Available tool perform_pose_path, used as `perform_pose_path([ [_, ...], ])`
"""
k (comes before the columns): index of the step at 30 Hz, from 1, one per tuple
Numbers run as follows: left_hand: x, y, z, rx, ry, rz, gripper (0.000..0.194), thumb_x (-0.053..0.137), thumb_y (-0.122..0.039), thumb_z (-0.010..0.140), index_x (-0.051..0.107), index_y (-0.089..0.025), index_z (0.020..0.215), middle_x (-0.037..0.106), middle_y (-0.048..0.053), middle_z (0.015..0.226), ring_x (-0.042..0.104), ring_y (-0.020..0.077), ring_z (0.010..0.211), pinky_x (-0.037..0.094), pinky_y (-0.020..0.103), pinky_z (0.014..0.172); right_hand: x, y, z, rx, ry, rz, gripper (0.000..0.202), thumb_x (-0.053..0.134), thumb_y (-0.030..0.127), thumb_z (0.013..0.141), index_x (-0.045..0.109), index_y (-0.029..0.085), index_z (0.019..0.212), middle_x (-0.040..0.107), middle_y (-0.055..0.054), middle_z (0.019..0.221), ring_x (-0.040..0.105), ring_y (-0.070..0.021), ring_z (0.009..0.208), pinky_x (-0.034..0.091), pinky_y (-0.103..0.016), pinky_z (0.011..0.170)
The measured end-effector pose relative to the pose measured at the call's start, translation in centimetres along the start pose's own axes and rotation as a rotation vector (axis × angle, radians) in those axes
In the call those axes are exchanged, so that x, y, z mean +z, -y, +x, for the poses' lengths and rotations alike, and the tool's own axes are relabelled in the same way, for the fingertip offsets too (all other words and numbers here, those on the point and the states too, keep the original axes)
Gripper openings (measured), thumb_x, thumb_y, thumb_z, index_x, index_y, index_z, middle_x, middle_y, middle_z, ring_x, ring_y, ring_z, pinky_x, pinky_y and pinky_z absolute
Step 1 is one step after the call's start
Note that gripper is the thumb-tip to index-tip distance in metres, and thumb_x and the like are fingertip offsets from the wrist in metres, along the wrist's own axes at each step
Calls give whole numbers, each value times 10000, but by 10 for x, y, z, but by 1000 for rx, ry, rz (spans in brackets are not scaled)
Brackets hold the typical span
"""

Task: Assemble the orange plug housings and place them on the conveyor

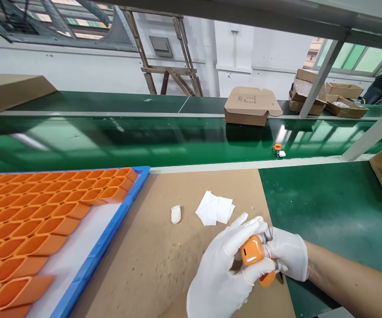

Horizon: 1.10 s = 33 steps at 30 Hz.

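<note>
My left hand (226, 267), in a white glove, has its thumb and fingers closed round a small glossy orange case (251, 250) with a dark slot in its face. A second orange part of it shows lower down, under the thumb. Against its far side presses my right hand (282, 249), also gloved, with the fingers bent and mostly hidden. A thin metal piece (268, 234) sticks out between the hands; its kind cannot be told. Just beyond lie white squares (215, 208) of paper or cloth, and left of them a small white wad (175, 214).
Left stands a blue-edged tray (106, 238) with rows of orange sleeves (58, 225). Under my hands is a brown board (144, 256). A green belt (177, 145) runs behind, bearing a small orange-and-white item (278, 149) and a cardboard box (247, 117). A metal post (365, 132) rises right.
</note>
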<state>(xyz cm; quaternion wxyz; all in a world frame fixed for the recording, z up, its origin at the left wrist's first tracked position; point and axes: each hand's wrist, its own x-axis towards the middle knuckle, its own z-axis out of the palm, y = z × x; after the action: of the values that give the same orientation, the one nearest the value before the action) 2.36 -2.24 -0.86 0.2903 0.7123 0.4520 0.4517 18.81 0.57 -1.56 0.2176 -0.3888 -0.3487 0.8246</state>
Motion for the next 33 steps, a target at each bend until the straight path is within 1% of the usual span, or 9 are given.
perform_pose_path([
  [4,-4,5,4,174,-38,86,536,779,-160,715,601,-265,1209,731,36,1175,657,254,1141,520,429,1038,-1,3,-2,-44,-20,-17,434,871,467,583,611,134,684,499,36,573,359,-54,468,222,-203,444],
  [10,-12,16,13,302,-51,302,382,733,-219,787,612,-243,1149,757,65,1090,711,266,999,604,433,853,0,22,-12,-298,-104,-281,437,738,515,768,622,121,618,506,8,622,417,-102,608,325,-249,594],
  [14,-14,17,11,220,-56,301,358,722,-207,779,634,-264,1121,756,39,1086,713,255,981,596,430,872,-13,27,-16,-288,-208,-246,331,762,452,743,739,131,821,618,-21,680,440,-110,586,355,-258,574],
  [17,-14,16,10,61,-60,260,345,718,-207,768,653,-296,1095,766,3,1051,730,237,930,612,399,846,-19,29,-19,-209,-339,-222,363,778,426,708,760,141,933,640,-12,641,266,-63,462,229,-240,446],
  [19,-12,16,9,-60,-53,228,343,728,-219,758,660,-305,1082,772,-6,1035,738,237,915,627,378,811,-15,30,-20,-210,-347,-240,394,743,480,735,758,148,947,638,-7,652,216,-56,451,195,-238,429],
  [21,-8,16,8,-97,-48,193,340,737,-223,751,663,-305,1073,771,-1,1045,737,241,930,627,372,812,-8,31,-20,-288,-288,-250,400,717,509,758,753,148,928,637,-15,714,307,-67,489,272,-231,464],
  [25,-6,18,6,103,-61,173,390,730,-196,769,617,-309,1124,751,19,1109,718,238,974,594,389,867,-1,28,-19,-348,-140,-272,197,737,328,742,703,138,707,547,11,651,413,-105,606,342,-245,577],
  [28,-9,20,8,303,-21,254,414,707,-176,791,569,-296,1162,744,42,1127,703,246,1004,570,412,872,-7,26,-20,-269,-158,-387,206,713,230,734,634,130,571,467,33,555,338,-89,557,262,-247,524],
  [33,-13,21,15,456,61,402,353,656,-169,828,557,-237,1160,755,96,1086,723,263,918,570,423,789,-10,25,-20,-204,-241,-480,175,756,274,708,673,135,641,516,36,546,332,-80,517,245,-232,485],
])
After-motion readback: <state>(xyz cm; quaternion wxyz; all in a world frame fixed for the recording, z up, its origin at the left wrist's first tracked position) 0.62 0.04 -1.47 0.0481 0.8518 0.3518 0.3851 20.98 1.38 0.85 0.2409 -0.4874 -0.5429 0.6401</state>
